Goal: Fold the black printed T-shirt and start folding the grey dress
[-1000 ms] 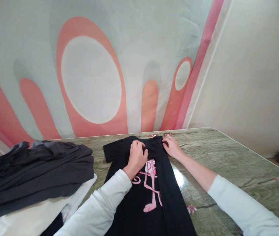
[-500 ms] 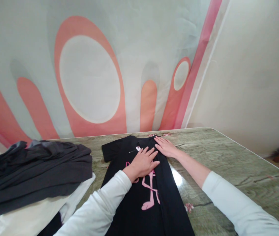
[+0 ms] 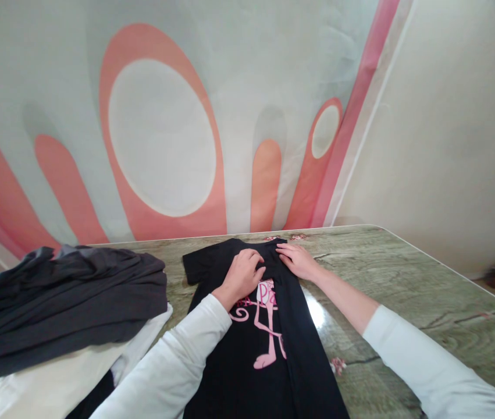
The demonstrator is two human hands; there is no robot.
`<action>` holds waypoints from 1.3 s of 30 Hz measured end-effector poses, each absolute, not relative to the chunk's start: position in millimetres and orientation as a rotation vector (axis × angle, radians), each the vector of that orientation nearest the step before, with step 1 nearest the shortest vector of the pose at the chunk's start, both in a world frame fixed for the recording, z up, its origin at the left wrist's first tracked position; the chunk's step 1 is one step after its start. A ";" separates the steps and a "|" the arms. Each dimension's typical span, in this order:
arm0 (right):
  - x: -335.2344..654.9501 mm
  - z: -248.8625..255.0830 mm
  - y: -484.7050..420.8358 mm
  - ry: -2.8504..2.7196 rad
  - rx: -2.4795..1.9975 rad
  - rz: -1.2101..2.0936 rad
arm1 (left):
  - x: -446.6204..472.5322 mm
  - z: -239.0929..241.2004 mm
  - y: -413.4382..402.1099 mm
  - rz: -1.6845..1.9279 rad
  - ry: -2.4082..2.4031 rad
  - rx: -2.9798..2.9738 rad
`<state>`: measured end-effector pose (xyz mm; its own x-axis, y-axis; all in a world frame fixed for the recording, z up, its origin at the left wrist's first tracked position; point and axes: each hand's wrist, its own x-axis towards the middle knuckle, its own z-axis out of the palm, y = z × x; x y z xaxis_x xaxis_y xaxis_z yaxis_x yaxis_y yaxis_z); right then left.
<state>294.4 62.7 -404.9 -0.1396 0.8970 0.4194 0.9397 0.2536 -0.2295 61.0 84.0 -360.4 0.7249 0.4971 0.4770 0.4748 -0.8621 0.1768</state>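
Note:
A black T-shirt (image 3: 302, 349) with a pink cartoon print lies lengthwise on the green marbled table (image 3: 404, 279), its right side folded over toward the middle. My left hand (image 3: 242, 272) rests near the collar with its fingers curled into the fabric. My right hand (image 3: 297, 260) lies flat on the folded right shoulder, fingers stretched out toward the collar. Both arms wear white long sleeves.
A heap of dark grey clothing (image 3: 64, 302) sits at the left on top of a white garment (image 3: 68, 372). Behind the table hangs a backdrop with pink and orange shapes (image 3: 164, 134). The table's right edge (image 3: 456, 269) runs diagonally, with a cream wall beyond.
Half a second ago my left hand lay flat on the print; now it is up at the collar with curled fingers. My right hand has barely moved on the shoulder.

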 end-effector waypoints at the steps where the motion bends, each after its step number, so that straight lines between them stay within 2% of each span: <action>1: 294.7 -405.5 63.2 -2.067 -1.679 -0.101 | 61.8 -360.2 82.6 0.804 0.736 2.885; 4: 296.0 -407.6 65.3 -2.070 -1.728 -0.064 | 64.5 -360.2 78.7 0.727 0.605 2.915; 13: 291.5 -403.8 60.3 -2.001 -1.720 -0.068 | 63.3 -354.4 75.2 0.725 0.628 2.936; 20: 274.4 -408.0 56.5 -2.097 -1.712 0.044 | 66.6 -344.1 64.8 0.520 0.208 3.031; 39: 275.9 -413.4 59.1 -2.043 -1.673 0.037 | 67.8 -339.3 64.6 0.525 0.333 3.154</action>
